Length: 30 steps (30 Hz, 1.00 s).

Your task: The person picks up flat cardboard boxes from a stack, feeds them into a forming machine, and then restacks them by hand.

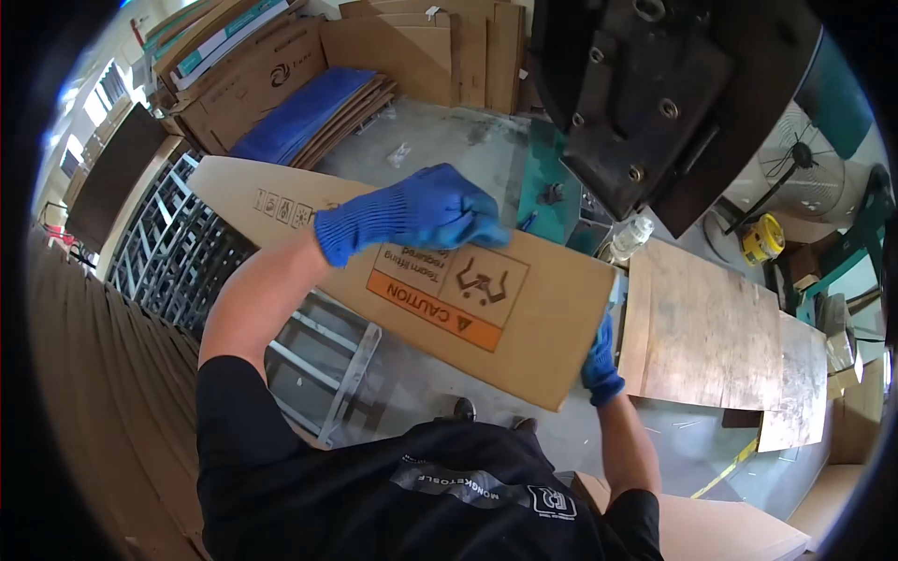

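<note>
A long cardboard box [543,309] lies slantwise before me, printed with an orange caution label and a team lifting symbol. Over its upper face, close to the far edge, is my left hand [426,213] in a blue knit glove. Its fingers are curled closed, and whatever they may hold is hidden. My right hand [603,363], gloved the same way, grips the box's right end. Part of that hand is hidden behind the box corner.
A dark metal machine head [645,103] hangs at the upper right. Plywood boards [706,327] lie right of the box. On the left are a metal roller frame [168,248] and stacked cardboard [103,402]. A fan [800,154] and yellow bucket [762,238] stand far right.
</note>
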Available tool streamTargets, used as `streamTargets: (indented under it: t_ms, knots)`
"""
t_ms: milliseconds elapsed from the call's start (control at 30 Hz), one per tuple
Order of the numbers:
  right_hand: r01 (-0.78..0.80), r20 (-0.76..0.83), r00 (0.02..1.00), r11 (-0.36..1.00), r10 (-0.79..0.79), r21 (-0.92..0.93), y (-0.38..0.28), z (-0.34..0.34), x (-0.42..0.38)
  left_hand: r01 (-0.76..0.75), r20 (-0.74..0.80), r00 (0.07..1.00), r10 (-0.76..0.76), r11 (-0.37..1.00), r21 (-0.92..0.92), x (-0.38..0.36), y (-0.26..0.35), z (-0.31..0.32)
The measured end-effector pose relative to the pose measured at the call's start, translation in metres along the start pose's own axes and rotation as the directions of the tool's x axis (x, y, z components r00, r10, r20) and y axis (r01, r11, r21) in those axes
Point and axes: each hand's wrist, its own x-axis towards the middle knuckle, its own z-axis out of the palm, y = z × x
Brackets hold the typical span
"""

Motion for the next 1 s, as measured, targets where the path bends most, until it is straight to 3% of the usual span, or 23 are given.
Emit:
streamTargets:
  t_ms: [33, 67, 100, 167, 267, 333, 367, 467, 567, 667, 767, 867, 967, 1000]
  knots:
    - [-0.012, -0.145, 0.989, 0.956, -0.032, -0.292, 0.043, 0.025, -0.014, 0.140, 0.022, 0.990, -0.138, 0.986, -0.092, 0.009, 0.010, -0.017]
    - [-0.101, -0.131, 0.988, 0.976, 0.076, -0.192, 0.020, 0.005, 0.011, 0.281, 0.064, 0.960, -0.274, 0.943, -0.180, 0.020, 0.014, -0.030]
    - [-0.120, -0.161, 0.981, 0.992, 0.112, -0.041, 0.026, 0.004, 0.029, 0.177, -0.015, 0.984, -0.176, 0.983, 0.040, 0.036, 0.009, -0.035]
    - [-0.123, -0.207, 0.961, 0.957, 0.181, 0.264, 0.061, 0.008, 0.082, -0.003, -0.113, 0.991, 0.066, 0.873, 0.487, 0.077, -0.009, -0.047]
    - [-0.045, -0.242, 0.929, 0.734, 0.281, 0.677, 0.100, 0.011, 0.147, 0.047, -0.226, 0.974, 0.024, 0.952, 0.303, 0.126, -0.044, -0.068]
    - [-0.042, -0.239, 0.918, 0.676, 0.317, 0.736, 0.108, 0.011, 0.154, -0.098, -0.322, 0.913, 0.252, 0.900, 0.426, 0.102, -0.062, -0.073]
    - [-0.059, -0.235, 0.913, 0.679, 0.333, 0.732, 0.107, 0.007, 0.151, -0.154, -0.356, 0.864, 0.356, 0.861, 0.485, 0.088, -0.067, -0.072]
    - [-0.112, -0.220, 0.910, 0.718, 0.352, 0.687, 0.103, -0.001, 0.137, 0.269, -0.439, 0.882, -0.174, 0.949, 0.163, 0.073, -0.062, -0.071]
    - [-0.124, -0.208, 0.916, 0.733, 0.344, 0.669, 0.103, -0.003, 0.132, 0.325, -0.441, 0.876, -0.195, 0.914, 0.242, 0.073, -0.053, -0.074]
    - [-0.127, -0.196, 0.922, 0.740, 0.333, 0.660, 0.105, 0.002, 0.139, 0.268, -0.519, 0.848, -0.104, 0.930, 0.250, 0.075, -0.061, -0.065]
    - [-0.163, -0.183, 0.925, 0.783, 0.333, 0.600, 0.098, 0.002, 0.134, 0.342, -0.459, 0.874, -0.163, 0.876, 0.339, 0.063, -0.048, -0.073]
    - [-0.243, -0.150, 0.924, 0.844, 0.351, 0.478, 0.075, 0.008, 0.076, 0.270, -0.419, 0.905, -0.073, 0.860, 0.433, 0.021, -0.038, -0.054]
    - [-0.295, -0.127, 0.921, 0.873, 0.368, 0.388, 0.058, -0.003, 0.050, 0.259, -0.388, 0.911, -0.140, 0.926, 0.275, 0.023, -0.018, -0.038]
    - [-0.297, -0.138, 0.919, 0.881, 0.368, 0.369, 0.052, -0.009, 0.044, 0.195, -0.368, 0.928, -0.062, 0.921, 0.336, 0.036, -0.006, -0.039]
